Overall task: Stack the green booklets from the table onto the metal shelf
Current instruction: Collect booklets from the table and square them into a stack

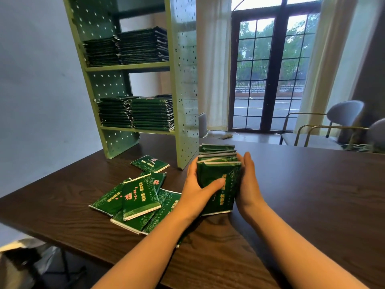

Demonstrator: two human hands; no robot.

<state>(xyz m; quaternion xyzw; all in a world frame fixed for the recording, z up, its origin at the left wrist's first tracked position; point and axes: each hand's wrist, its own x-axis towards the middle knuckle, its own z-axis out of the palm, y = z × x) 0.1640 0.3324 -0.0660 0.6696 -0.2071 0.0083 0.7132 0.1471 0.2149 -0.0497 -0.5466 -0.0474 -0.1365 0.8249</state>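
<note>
The metal shelf (185, 90) stands on the back left part of the dark wooden bench (312, 195), its open front facing the person. Its upper board carries two piles of green booklets side by side: a lower left pile (102, 52) and a taller right pile (143, 45). The board below holds two more piles, one on the left (115, 111) and one on the right (153, 113), touching each other. Whether anything lies on the top board cannot be told.

In front of the shelf's foot, a single booklet (150, 163) lies flat on the bench. Nearer the person than that one, well in front of the shelf, a loose heap of booklets (135, 199) lies overlapping at different angles.

Just right of the shelf's front corner, a bundle of booklets (218, 180) stands on edge on the bench, held between both hands. The left hand (198, 188) grips its left side, fingers against the edges and thumb stretched across the front cover. The right hand (248, 184) is spread flat, palm and straight fingers pressed against the bundle's right side. Both forearms reach in from the lower edge, bare.

Right of the shelf and behind it, dark-framed glass doors (268, 76) stand between pale curtains, and grey chairs (325, 126) stand beyond the bench's far edge.
</note>
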